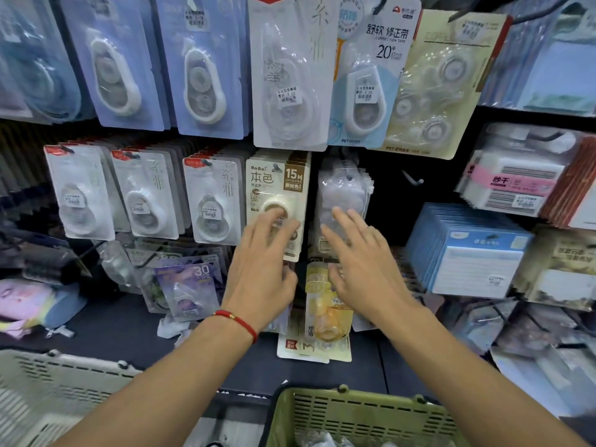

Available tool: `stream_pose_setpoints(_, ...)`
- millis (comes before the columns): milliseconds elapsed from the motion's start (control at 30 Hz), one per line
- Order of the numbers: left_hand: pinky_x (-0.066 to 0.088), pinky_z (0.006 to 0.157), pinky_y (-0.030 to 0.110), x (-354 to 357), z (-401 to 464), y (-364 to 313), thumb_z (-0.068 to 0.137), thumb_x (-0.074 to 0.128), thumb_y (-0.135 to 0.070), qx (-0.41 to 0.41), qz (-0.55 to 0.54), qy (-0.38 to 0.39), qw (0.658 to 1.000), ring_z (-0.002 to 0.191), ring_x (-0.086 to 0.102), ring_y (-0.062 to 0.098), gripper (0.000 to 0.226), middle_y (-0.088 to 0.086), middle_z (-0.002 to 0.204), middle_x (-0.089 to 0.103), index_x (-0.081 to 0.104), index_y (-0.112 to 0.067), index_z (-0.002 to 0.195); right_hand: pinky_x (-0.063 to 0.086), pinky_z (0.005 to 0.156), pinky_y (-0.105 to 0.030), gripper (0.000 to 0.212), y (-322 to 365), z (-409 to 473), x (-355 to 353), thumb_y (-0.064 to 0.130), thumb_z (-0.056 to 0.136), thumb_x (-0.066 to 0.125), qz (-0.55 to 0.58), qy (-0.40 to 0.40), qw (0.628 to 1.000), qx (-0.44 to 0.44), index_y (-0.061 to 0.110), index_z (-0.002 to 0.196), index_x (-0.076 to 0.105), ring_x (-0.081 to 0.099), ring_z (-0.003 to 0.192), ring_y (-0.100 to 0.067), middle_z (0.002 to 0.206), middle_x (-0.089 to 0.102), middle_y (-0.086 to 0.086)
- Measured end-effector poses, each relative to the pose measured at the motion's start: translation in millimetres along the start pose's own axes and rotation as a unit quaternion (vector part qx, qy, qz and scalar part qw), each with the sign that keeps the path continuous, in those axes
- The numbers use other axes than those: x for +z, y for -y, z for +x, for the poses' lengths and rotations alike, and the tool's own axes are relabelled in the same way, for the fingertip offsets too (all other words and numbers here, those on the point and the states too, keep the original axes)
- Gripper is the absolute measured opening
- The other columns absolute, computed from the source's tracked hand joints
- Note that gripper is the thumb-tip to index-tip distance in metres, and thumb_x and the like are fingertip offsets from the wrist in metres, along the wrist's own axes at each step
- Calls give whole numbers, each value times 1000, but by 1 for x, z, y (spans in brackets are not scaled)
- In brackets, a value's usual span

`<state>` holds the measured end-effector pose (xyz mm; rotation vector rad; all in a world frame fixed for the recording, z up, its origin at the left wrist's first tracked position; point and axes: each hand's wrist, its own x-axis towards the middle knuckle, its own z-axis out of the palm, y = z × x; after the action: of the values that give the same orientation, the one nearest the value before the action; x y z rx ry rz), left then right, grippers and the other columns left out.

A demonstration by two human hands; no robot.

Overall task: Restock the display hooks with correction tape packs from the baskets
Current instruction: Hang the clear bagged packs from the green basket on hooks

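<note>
Currently, most hooks hang full; one bare hook (414,180) remains. Left hand (264,272) and right hand (364,266) are spread, grasping nothing. Green basket (354,411) still holds stock.

Both arms were extended forward and up from the bottom of the view, forearms bare, converging toward the middle. Left hand (263,275) was back-side to camera, fingers straight and slightly spread, pointing up; fingertips blurred. A red string bracelet (237,321) sat on the left wrist. Right hand (361,266) was alongside it, also back to camera, fingers straight and fanned, tilted up and to the left, thumb out toward the left hand. The hands were near each other, not touching. Neither hand had its fingers curled round anything. Couldn't tell whether the fingertips were in contact with anything in front of them.
</note>
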<state>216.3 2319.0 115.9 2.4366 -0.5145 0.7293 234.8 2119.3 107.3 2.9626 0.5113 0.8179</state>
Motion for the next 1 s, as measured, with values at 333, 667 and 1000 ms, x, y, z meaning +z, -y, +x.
stream_pose_setpoints(333,29,126,48,3,-6,11,80,68,-2,12,12,54,998,159,13,29,82,4,171,17,42,-18,156,25,126,-55,84,-25,69,39,33,98,61,-55,112,987,97,17,167,16,6,162,-29,176,0,-5)
stream_pose_setpoints(667,35,121,47,6,-18,24,79,66,5,56,-12,62,996,154,28,32,68,8,170,26,55,-11,144,48,108,-51,68,-31,42,19,14,96,55,73,104,988,83,10,161,34,40,147,-35,171,23,-12)
stream_pose_setpoints(1000,43,105,45,43,-116,18,92,56,-13,112,139,344,922,141,42,29,52,4,154,45,55,-22,143,52,79,-38,24,-21,-130,43,26,100,57,131,351,925,59,19,119,69,67,105,-31,108,70,-4)
